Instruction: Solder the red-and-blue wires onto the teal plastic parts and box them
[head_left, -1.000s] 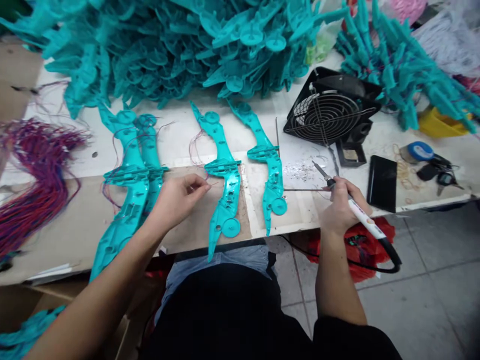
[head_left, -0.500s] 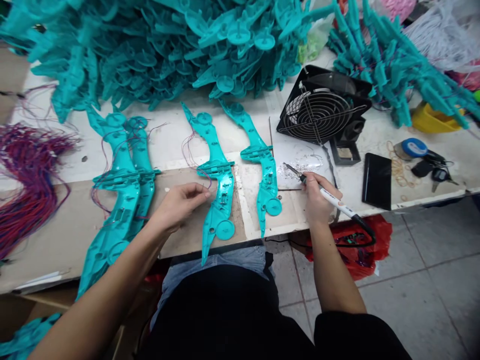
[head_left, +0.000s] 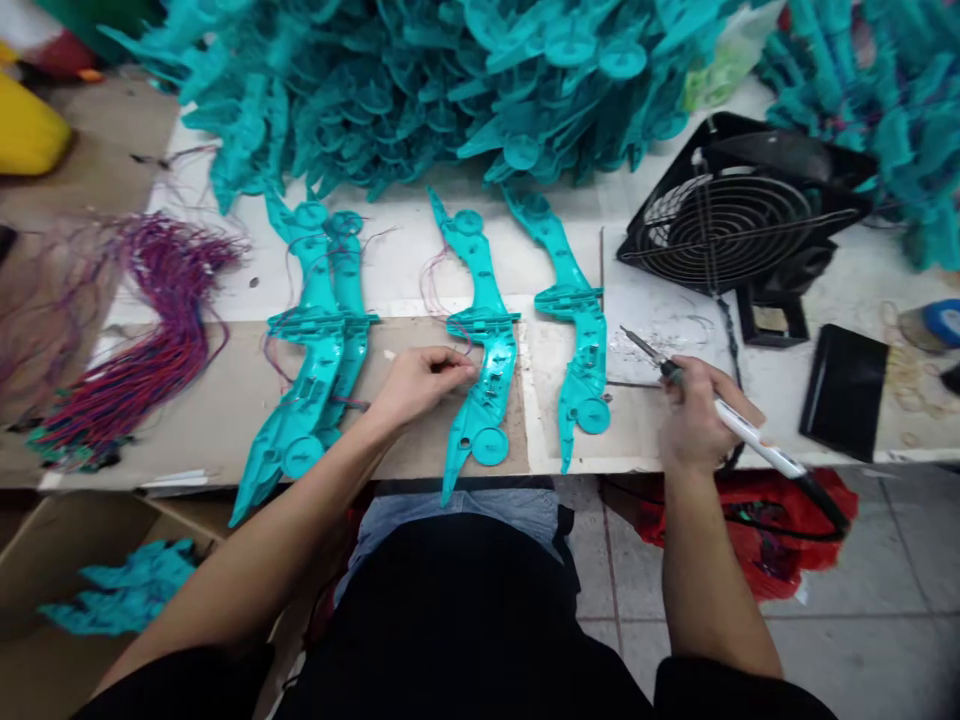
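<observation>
My right hand (head_left: 699, 412) is wrapped round a soldering iron (head_left: 757, 436) with a white handle. Its metal tip points up and left, above a white sheet (head_left: 660, 345) strewn with dark specks. My left hand (head_left: 429, 385) pinches a thin wire (head_left: 469, 345) at the left edge of a teal bow-shaped plastic part (head_left: 487, 385); the wire's end is hidden by the fingers. More thin wires loop beside this part's upper half. To the right lies a second such part (head_left: 589, 345), and two overlapping ones (head_left: 319, 350) with wires lie to the left.
Behind is a large heap of teal parts (head_left: 420, 90). A black fan (head_left: 742, 220) stands at the right, near a small black holder (head_left: 772, 315) and a phone (head_left: 844, 390). Bundled red and blue wires (head_left: 165, 340) lie left. A cardboard box (head_left: 45, 560) sits below the table's edge.
The camera view has shifted, so the table appears further right and more of the left side shows. Both hands keep their grips, and the iron stays over the white sheet.
</observation>
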